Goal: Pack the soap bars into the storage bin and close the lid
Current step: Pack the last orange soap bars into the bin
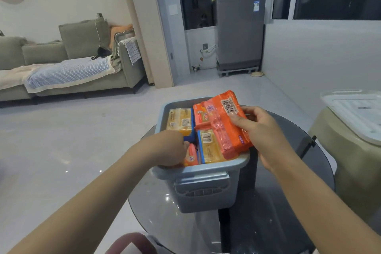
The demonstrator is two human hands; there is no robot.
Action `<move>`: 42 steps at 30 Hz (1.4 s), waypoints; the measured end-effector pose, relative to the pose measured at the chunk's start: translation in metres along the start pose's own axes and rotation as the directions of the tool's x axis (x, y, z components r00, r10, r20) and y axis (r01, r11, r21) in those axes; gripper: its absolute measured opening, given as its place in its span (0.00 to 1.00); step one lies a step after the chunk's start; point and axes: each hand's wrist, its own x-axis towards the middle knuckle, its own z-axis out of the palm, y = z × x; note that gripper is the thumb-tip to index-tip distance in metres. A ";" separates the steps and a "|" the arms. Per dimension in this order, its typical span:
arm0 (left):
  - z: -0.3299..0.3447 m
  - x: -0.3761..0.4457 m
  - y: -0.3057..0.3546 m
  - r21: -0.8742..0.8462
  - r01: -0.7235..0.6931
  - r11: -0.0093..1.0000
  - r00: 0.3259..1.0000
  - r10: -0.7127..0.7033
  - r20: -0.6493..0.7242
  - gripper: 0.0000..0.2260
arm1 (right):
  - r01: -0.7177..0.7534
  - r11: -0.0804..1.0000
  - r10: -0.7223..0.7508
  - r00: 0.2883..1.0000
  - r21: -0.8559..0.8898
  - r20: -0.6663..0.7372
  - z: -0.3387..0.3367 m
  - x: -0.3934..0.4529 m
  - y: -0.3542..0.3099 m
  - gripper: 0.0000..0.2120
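Grey-green sofa: we see a sofa (68, 62) far left, well apart from our work.

Left hand: our left hand (169, 148) reaches into the bin's near-left corner. Its fingers are curled down out of sight among the bars, touching a small orange bar (191, 155) there; whether they pinch it or just push it, we cannot tell.

Bin: the blue-grey bin (203, 189) stands on a dark glass table (268, 202), open, no lid on it.

Yellow bars: one yellow bar (180, 121) lies flat at far left in the bin, another (210, 146) at near centre.

Orange pack: our right hand (261, 130) holds the orange pack (226, 123) tilted above the bin's right side, thumb on its top face by the barcode, the other fingers curled beneath. Its long axis runs far to near, roughly along the bin's right wall.

Key relation: we judge the pack sits just left of our right palm and directly above the slot it must drop into; the right hand is the nearer one, while the left keeps to the opposite corner.

Lid: a white lid (354, 115) rests on a beige stool (354, 171) at far right, apart from the bin, on the right hand's side.

Progress: we judge packing is nearly full, closing not yet begun.
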 end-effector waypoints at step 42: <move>0.047 -0.008 -0.037 -0.978 -0.055 0.203 0.949 -0.293 -0.114 0.32 | 0.187 0.386 0.076 0.970 -0.903 0.233 0.077 0.003 0.012 0.20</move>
